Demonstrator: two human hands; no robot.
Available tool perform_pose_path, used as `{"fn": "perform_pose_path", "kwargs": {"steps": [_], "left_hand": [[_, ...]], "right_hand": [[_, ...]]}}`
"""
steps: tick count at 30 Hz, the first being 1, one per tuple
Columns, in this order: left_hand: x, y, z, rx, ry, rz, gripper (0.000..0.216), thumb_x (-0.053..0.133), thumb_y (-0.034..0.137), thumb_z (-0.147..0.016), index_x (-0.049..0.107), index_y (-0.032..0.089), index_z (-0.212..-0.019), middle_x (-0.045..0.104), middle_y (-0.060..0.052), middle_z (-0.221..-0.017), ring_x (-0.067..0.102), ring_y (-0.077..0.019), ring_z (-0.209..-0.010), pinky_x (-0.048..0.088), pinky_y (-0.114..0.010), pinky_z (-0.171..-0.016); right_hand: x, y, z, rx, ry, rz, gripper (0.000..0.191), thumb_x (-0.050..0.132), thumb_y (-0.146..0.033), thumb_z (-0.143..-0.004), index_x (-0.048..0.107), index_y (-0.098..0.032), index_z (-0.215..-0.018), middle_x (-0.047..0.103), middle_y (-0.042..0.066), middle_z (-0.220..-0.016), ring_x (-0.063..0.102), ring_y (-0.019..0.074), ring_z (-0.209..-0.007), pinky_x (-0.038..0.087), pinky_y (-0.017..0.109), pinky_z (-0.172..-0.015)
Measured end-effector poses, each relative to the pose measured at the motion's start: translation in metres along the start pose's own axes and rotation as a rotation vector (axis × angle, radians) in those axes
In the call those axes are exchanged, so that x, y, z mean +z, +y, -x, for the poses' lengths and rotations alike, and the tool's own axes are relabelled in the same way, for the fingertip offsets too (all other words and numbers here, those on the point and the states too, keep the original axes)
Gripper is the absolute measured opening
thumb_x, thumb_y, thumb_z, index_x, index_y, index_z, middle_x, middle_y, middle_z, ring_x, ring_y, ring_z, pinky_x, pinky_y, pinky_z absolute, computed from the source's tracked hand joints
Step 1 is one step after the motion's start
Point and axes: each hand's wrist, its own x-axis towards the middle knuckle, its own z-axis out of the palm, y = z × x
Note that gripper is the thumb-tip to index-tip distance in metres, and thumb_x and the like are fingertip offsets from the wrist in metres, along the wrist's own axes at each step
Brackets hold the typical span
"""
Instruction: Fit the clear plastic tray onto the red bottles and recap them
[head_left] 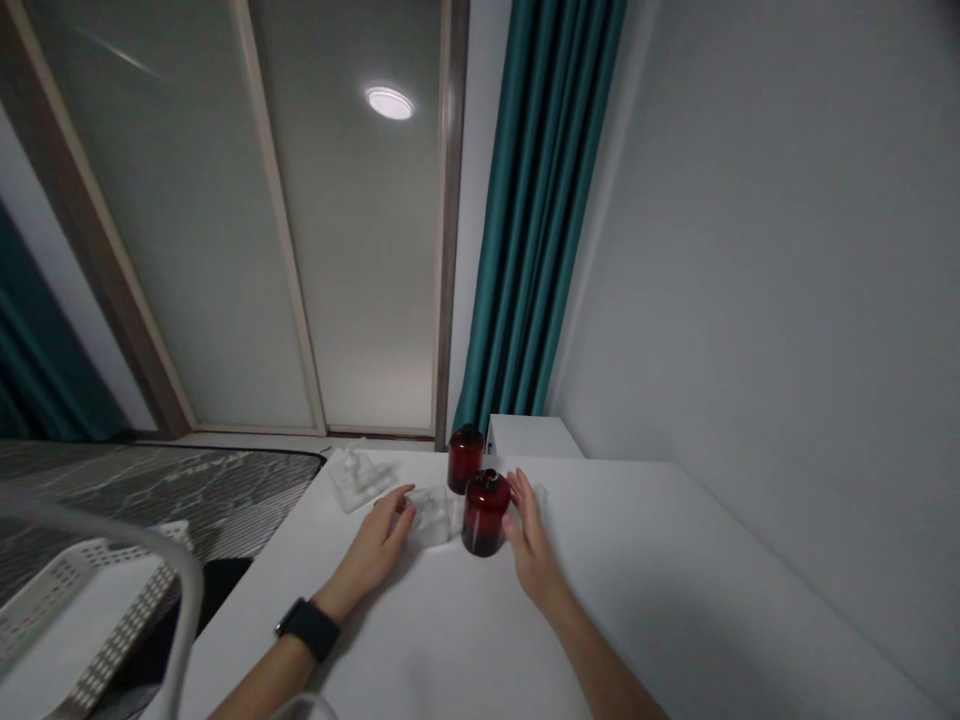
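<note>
Two dark red bottles stand on a white table point(675, 600). The nearer red bottle point(484, 512) is between my hands. My right hand point(531, 540) lies with fingers stretched out, touching that bottle's right side. My left hand point(379, 548), with a black watch on the wrist, rests open on the table, its fingertips at a clear plastic bag point(433, 515) just left of the bottle. The farther red bottle point(465, 458) stands behind, untouched.
Another crumpled clear plastic bag point(358, 478) lies at the table's back left. A white perforated basket point(82, 600) sits low on the left. A small white cabinet point(532, 436), a teal curtain point(540, 220) and a grey wall point(787, 300) bound the back and right.
</note>
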Motion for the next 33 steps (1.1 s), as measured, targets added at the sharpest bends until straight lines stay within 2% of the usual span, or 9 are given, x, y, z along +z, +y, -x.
{"fn": "perform_pose_path", "kwargs": {"steps": [3, 5, 8, 11, 16, 20, 25, 29, 33], "left_hand": [[0.001, 0.002, 0.002, 0.017, -0.021, 0.014, 0.046, 0.039, 0.045, -0.098, 0.05, 0.017, -0.134, 0.063, -0.015, -0.124, 0.06, -0.0288, -0.116, 0.046, -0.049, -0.103], [0.001, 0.003, 0.003, 0.036, -0.048, 0.009, 0.05, 0.045, 0.044, -0.096, 0.046, 0.016, -0.137, 0.061, -0.016, -0.128, 0.06, -0.03, -0.118, 0.047, -0.049, -0.101], [0.0, 0.003, 0.003, 0.072, -0.082, -0.039, 0.059, 0.057, 0.043, -0.089, 0.044, 0.015, -0.139, 0.061, -0.018, -0.129, 0.06, -0.0326, -0.117, 0.049, -0.05, -0.098], [-0.006, 0.004, 0.002, 0.116, -0.1, -0.092, 0.056, 0.062, 0.042, -0.085, 0.049, 0.014, -0.132, 0.064, -0.017, -0.122, 0.063, -0.0331, -0.112, 0.051, -0.049, -0.096], [-0.022, 0.013, 0.002, 0.22, -0.152, -0.19, 0.049, 0.069, 0.04, -0.079, 0.055, 0.017, -0.121, 0.066, -0.013, -0.114, 0.064, -0.0327, -0.105, 0.052, -0.046, -0.094], [-0.025, 0.021, 0.004, 0.245, -0.194, -0.198, 0.043, 0.068, 0.035, -0.078, 0.055, 0.017, -0.115, 0.067, -0.01, -0.107, 0.065, -0.0296, -0.098, 0.053, -0.042, -0.088], [-0.023, 0.023, 0.006, 0.257, -0.243, -0.191, 0.045, 0.068, 0.031, -0.076, 0.054, 0.018, -0.116, 0.067, -0.009, -0.107, 0.065, -0.0276, -0.097, 0.053, -0.04, -0.087], [-0.023, 0.026, 0.007, 0.25, -0.246, -0.177, 0.045, 0.07, 0.03, -0.073, 0.056, 0.018, -0.115, 0.067, -0.009, -0.107, 0.065, -0.0278, -0.098, 0.053, -0.04, -0.088], [-0.023, 0.027, 0.008, 0.213, -0.242, -0.101, 0.049, 0.069, 0.03, -0.074, 0.056, 0.018, -0.12, 0.067, -0.01, -0.111, 0.065, -0.0275, -0.098, 0.053, -0.041, -0.09]], "right_hand": [[-0.016, 0.013, -0.006, 0.032, 0.088, 0.153, 0.047, 0.031, -0.029, -0.102, 0.036, -0.021, -0.148, 0.059, 0.015, -0.131, 0.062, 0.0219, -0.118, 0.054, 0.042, -0.096], [-0.027, 0.024, -0.011, 0.071, 0.114, 0.232, 0.04, 0.035, -0.03, -0.099, 0.053, -0.019, -0.134, 0.062, 0.013, -0.116, 0.065, 0.0236, -0.103, 0.056, 0.043, -0.088], [-0.04, 0.041, -0.016, 0.12, 0.124, 0.361, 0.034, 0.048, -0.027, -0.09, 0.065, -0.019, -0.119, 0.061, 0.01, -0.101, 0.061, 0.0274, -0.097, 0.05, 0.05, -0.093], [-0.047, 0.054, -0.019, 0.182, 0.11, 0.472, 0.036, 0.05, -0.026, -0.087, 0.067, -0.02, -0.118, 0.059, 0.01, -0.096, 0.059, 0.0305, -0.098, 0.045, 0.053, -0.095], [-0.05, 0.061, -0.024, 0.28, 0.046, 0.588, 0.045, 0.048, -0.028, -0.091, 0.06, -0.018, -0.133, 0.061, 0.012, -0.099, 0.058, 0.032, -0.099, 0.043, 0.05, -0.093], [-0.048, 0.056, -0.027, 0.321, -0.007, 0.627, 0.037, 0.052, -0.025, -0.09, 0.065, -0.022, -0.125, 0.062, 0.011, -0.101, 0.056, 0.0313, -0.105, 0.039, 0.046, -0.094], [-0.05, 0.045, -0.026, 0.349, -0.045, 0.559, 0.022, 0.062, -0.017, -0.082, 0.068, -0.024, -0.101, 0.062, 0.005, -0.09, 0.055, 0.0278, -0.101, 0.035, 0.042, -0.092], [-0.054, 0.038, -0.029, 0.374, -0.044, 0.376, 0.017, 0.066, -0.015, -0.076, 0.066, -0.023, -0.091, 0.061, 0.003, -0.084, 0.055, 0.0249, -0.094, 0.037, 0.035, -0.085], [-0.062, 0.026, -0.034, 0.422, -0.05, 0.058, 0.02, 0.059, -0.033, -0.084, 0.065, -0.021, -0.098, 0.061, 0.001, -0.074, 0.056, 0.0202, -0.071, 0.04, 0.029, -0.064]]}}
